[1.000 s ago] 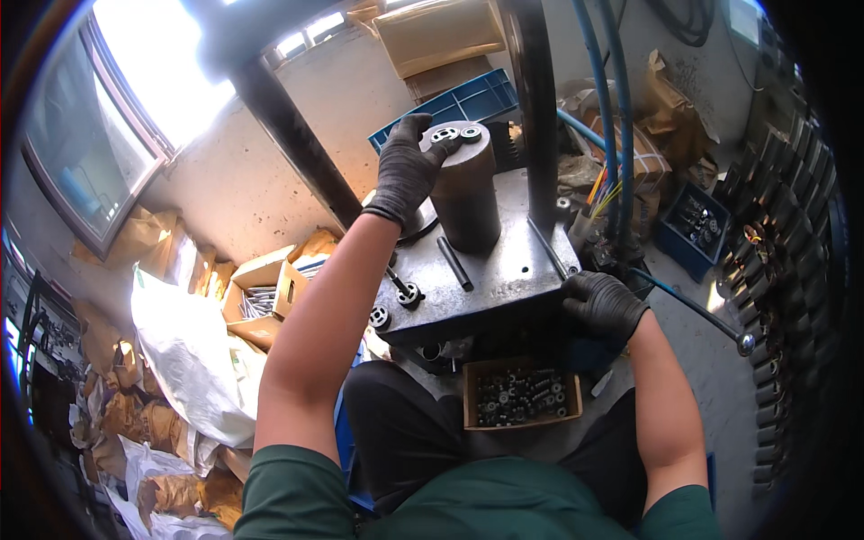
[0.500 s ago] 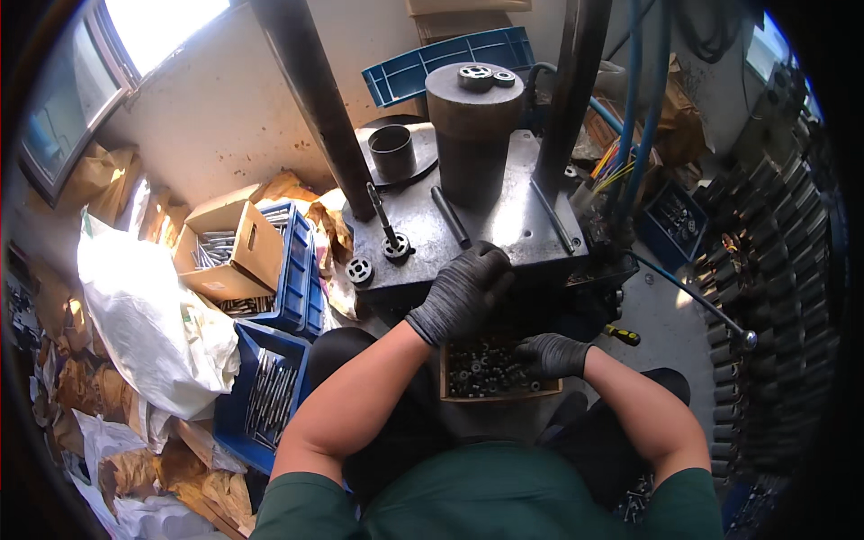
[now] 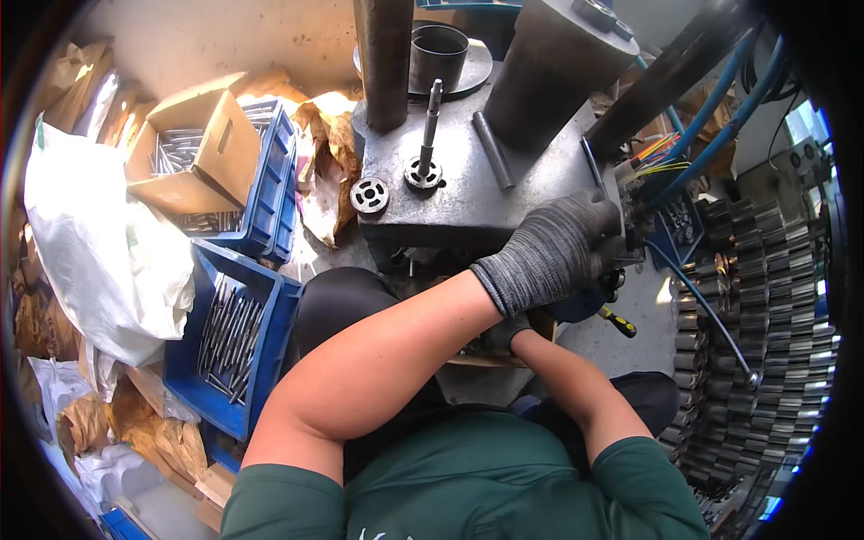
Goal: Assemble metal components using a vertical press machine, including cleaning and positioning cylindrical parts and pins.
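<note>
Rod (image 3: 593,163) lies just beyond left grip (image 3: 562,247).

Free gap between upright shaft (image 3: 430,124) and rod (image 3: 493,150); obstacles rightward: thick cylinder (image 3: 556,76), left hand (image 3: 562,249)

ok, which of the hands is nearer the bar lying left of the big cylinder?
Left. The left hand is in front and right of the bar, by the front edge of the metal table; the right hand is farther, low by the box, partly hidden.

Bright sheen on metal plate (image 3: 461,137) — corners black, edges bent.
</note>
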`<state>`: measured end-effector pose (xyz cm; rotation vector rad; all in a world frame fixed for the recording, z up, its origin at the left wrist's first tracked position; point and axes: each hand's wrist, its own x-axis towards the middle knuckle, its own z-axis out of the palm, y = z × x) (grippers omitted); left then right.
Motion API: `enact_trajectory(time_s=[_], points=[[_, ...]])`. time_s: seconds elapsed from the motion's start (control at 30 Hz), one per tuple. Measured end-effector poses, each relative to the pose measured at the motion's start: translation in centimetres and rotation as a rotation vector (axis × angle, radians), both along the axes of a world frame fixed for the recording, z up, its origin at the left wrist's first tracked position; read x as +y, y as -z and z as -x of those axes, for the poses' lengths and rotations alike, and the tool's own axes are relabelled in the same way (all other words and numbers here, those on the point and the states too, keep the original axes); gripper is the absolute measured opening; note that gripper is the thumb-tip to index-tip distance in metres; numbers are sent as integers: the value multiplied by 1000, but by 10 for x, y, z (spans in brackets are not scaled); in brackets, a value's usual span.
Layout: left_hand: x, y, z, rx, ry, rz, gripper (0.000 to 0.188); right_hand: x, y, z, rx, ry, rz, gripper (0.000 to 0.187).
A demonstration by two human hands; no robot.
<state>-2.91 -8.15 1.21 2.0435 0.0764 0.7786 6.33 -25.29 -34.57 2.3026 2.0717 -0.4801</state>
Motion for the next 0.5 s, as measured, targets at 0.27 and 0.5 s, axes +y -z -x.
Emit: enact_trajectory(time_s=[0.27,0.5], points=[[4,-14,9,36,-5,147,24,-10,-5,9,84,76,-24,74],[-6,-11,5,-60,6,144,21,61,-5,59,189,48,55,74]])
